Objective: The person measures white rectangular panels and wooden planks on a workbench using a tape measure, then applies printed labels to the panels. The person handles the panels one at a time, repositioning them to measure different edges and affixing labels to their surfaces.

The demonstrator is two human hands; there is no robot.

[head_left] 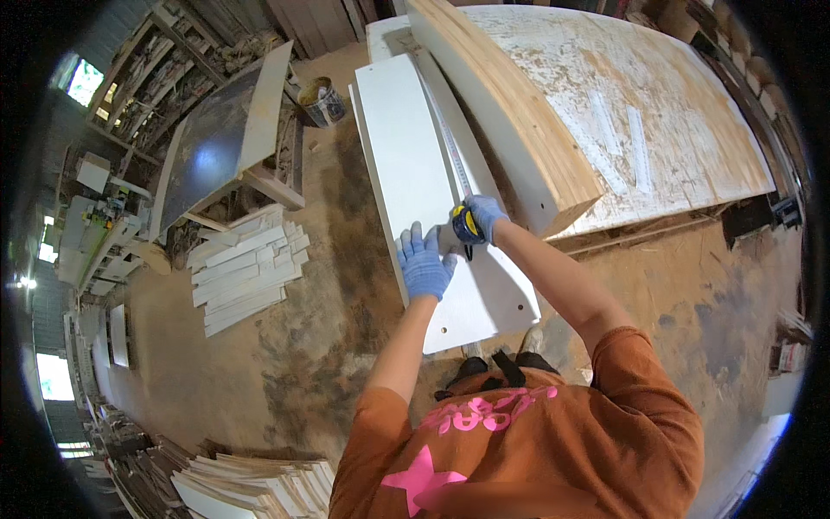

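Right hand point(487, 218) has its fingers wrapped round the tape measure point(466, 224), on the near half of the white panel point(411, 156) by its right edge, blade point(456, 158) running toward the far edge. Left hand point(424, 266) lies palm-down at the panel's left edge, fingers straight, slightly apart. White strips point(639, 147) lie near the surface's point(700, 112) near edge.

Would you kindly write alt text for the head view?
A person's blue-gloved right hand holds a yellow-and-black tape measure, its tape extended along a long white board; the gloved left hand rests on the board. A thick wood-edged panel is to the right, and white strips lie piled to the left.
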